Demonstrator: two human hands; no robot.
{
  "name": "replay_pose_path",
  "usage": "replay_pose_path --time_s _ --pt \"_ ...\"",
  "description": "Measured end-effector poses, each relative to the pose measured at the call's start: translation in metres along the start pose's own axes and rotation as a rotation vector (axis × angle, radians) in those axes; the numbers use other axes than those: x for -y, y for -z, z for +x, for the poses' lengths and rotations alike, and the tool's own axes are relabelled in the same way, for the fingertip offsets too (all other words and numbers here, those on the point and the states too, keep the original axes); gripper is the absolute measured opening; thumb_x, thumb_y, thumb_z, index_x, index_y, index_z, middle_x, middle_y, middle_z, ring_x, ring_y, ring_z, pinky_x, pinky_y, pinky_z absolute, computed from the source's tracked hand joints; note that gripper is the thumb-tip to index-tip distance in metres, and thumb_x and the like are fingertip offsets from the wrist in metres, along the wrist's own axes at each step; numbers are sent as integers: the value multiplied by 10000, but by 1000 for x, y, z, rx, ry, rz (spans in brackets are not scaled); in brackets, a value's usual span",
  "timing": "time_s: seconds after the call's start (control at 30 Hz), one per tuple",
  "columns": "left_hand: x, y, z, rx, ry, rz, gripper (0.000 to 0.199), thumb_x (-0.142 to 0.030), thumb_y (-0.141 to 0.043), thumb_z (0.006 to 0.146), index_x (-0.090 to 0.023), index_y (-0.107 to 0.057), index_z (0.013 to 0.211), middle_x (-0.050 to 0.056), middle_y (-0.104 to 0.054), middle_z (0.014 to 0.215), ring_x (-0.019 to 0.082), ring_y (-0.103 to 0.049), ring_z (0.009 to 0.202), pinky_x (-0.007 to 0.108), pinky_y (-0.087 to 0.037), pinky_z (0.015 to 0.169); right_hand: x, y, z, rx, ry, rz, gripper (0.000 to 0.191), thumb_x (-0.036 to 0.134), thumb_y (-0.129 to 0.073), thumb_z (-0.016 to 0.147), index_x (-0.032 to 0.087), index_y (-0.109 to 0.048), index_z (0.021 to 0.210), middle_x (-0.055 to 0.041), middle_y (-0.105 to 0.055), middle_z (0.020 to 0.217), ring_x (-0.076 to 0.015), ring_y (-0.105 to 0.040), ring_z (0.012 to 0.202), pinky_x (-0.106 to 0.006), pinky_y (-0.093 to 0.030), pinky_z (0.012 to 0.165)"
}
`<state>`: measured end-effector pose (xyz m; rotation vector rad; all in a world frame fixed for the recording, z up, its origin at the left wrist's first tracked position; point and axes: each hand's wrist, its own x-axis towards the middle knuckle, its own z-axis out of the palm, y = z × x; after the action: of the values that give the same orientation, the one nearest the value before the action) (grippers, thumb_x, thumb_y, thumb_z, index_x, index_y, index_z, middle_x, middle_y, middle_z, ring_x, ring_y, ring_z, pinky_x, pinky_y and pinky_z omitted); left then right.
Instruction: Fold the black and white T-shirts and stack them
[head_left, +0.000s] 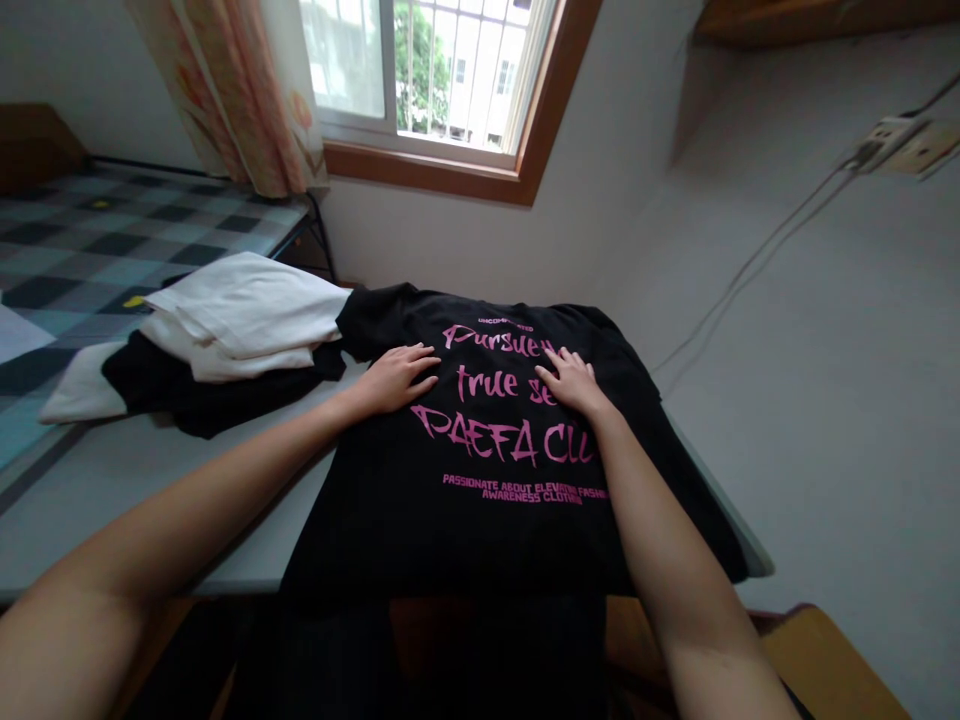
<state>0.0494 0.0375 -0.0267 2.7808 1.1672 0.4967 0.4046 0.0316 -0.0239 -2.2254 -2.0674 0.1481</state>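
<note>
A black T-shirt (pixel 420 500) with pink lettering lies spread out on a white table (pixel 247 535), its hem toward me and its collar end toward the wall. My left hand (pixel 397 378) rests flat on the left part of the shirt, fingers stretched out beside the lettering. On the right part, my right hand (pixel 571 382) lies with its fingers spread, covering some of the print. Neither hand grips the cloth. Beside the shirt's left sleeve is a pile of clothes, with a folded white garment (pixel 247 305) on top and a black garment (pixel 157 375) beneath.
A bed with a checked cover (pixel 150 215) stands at the left. Behind the table are a curtain (pixel 240 90), a barred window (pixel 442 70) and the wall. At the right, a cable (pixel 757 250) hangs from a socket (pixel 889 145). A wooden seat (pixel 832 660) shows at lower right.
</note>
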Motion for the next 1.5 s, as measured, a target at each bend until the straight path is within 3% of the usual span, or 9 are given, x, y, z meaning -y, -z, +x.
replay_pose_path --time_s 0.2,0.37,0.53,0.9,1.23,1.37,1.5 --pt "-4 3 -1 -16 36 -27 599 -426 -449 990 -141 -378 1513 159 -499 1491 282 -462 1385 448 -360 1138 -2 -3 2 -15 8 -18 664 557 -356 983 199 -387 1540 -163 -319 1608 -359 -263 1481 -567 -228 1172" --pt "-4 2 -1 -5 26 -23 473 -446 -421 998 -183 -584 1356 129 -513 1485 284 -430 1410 466 -331 1156 -3 -3 2 -18 10 -20 665 559 -351 981 204 -383 1542 -166 -326 1604 -366 -275 1475 -581 -238 1161" --pt "-4 2 -1 -27 21 -29 559 -454 -420 1001 -141 -468 1462 152 -518 1476 275 -457 1389 441 -354 1143 -2 -1 2 -9 0 -28 665 560 -346 984 202 -379 1544 -164 -322 1606 -354 -269 1479 -561 -234 1167" --pt "-2 0 -1 -22 16 -30 507 -454 -415 997 -174 -543 1400 141 -518 1479 291 -442 1400 475 -353 1140 -5 -5 4 -23 9 -20 649 566 -343 981 227 -401 1531 -147 -339 1602 -352 -270 1479 -587 -234 1161" --pt "-2 0 -2 -40 40 -21 569 -469 -429 995 -166 -453 1477 147 -508 1487 271 -448 1399 441 -351 1149 2 3 -2 -51 -6 18 635 549 -359 992 208 -416 1524 -162 -351 1593 -338 -273 1481 -572 -226 1173" --pt "-1 0 -1 -20 20 -5 498 -476 -424 995 -177 -588 1358 131 -520 1480 280 -444 1400 454 -346 1154 7 9 -5 -127 -30 25 621 538 -352 1001 186 -449 1502 -172 -338 1597 -338 -230 1496 -608 -152 1183" --pt "0 -1 -1 -22 14 -9 496 -473 -434 990 -168 -592 1348 131 -532 1469 283 -446 1399 455 -352 1151 7 8 -4 -154 -22 19 631 552 -330 1004 193 -431 1512 -162 -325 1605 -328 -205 1504 -624 -123 1182"
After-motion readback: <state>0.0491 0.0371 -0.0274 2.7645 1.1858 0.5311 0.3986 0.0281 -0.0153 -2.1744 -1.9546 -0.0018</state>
